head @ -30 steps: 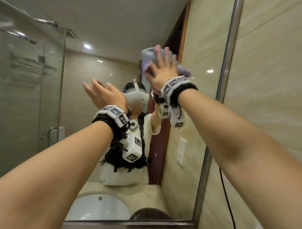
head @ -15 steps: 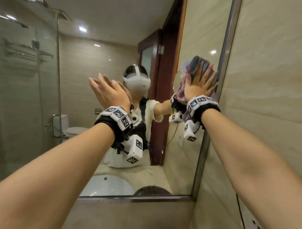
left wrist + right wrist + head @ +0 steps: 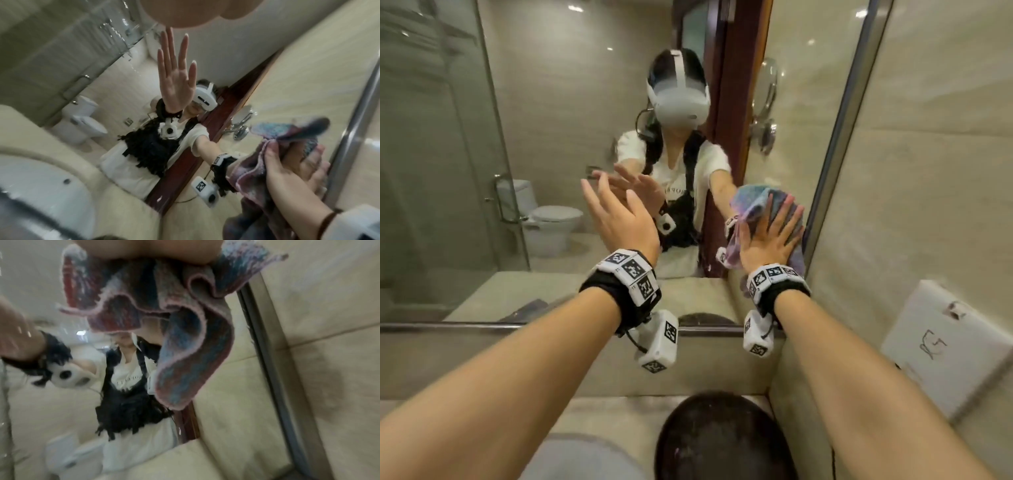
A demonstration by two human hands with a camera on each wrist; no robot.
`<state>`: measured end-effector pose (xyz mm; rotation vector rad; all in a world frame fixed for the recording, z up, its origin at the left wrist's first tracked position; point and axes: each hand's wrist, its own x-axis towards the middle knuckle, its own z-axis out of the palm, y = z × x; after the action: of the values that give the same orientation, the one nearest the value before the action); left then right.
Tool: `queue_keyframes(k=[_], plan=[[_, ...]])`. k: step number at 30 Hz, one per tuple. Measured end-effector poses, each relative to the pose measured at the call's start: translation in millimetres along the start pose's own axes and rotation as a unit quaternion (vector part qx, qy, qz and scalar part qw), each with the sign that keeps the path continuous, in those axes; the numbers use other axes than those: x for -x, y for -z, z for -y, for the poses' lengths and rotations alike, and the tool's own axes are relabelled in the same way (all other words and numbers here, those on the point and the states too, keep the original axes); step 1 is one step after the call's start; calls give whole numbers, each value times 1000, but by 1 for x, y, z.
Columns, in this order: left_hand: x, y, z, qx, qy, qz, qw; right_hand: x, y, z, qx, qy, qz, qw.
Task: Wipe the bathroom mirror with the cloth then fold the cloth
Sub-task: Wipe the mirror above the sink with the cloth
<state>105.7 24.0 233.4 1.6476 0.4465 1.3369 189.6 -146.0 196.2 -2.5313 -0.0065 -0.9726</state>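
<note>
The bathroom mirror fills the wall. Near its right metal frame, the multicoloured cloth is pressed flat under the spread right hand. The left hand is raised apart, fingers straight, holding nothing.

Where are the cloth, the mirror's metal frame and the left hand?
cloth (image 3: 751, 202): head view, on its upper folds above the fingers.
mirror's metal frame (image 3: 839, 130): head view, on the right vertical strip.
left hand (image 3: 625, 222): head view, on its back.
</note>
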Motion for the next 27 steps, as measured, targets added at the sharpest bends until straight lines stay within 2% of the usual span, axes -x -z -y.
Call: queue_keyframes(k=[1, 7, 11, 14, 17, 21, 25, 27], plan=[[7, 3, 8, -5, 3, 4, 1000, 9, -9, -8, -4, 0, -8, 1000], [56, 17, 79, -54, 49, 16, 997, 79, -73, -45, -18, -46, 55, 997], [88, 32, 128, -80, 94, 24, 992, 112, -95, -36, -101, -141, 57, 983], [95, 45, 150, -89, 120, 16, 989, 126, -107, -18, -197, -212, 41, 956], [86, 65, 161, -85, 109, 4, 990, 131, -113, 6, -241, -288, 22, 926], [51, 104, 176, -88, 71, -16, 993, 124, -112, 44, -277, -374, 48, 884], [3, 146, 188, -79, 64, -39, 994, 135, -116, 104, -329, -415, 67, 846], [-24, 172, 194, -75, 52, -48, 995, 151, -125, 142, -336, -419, 71, 841]])
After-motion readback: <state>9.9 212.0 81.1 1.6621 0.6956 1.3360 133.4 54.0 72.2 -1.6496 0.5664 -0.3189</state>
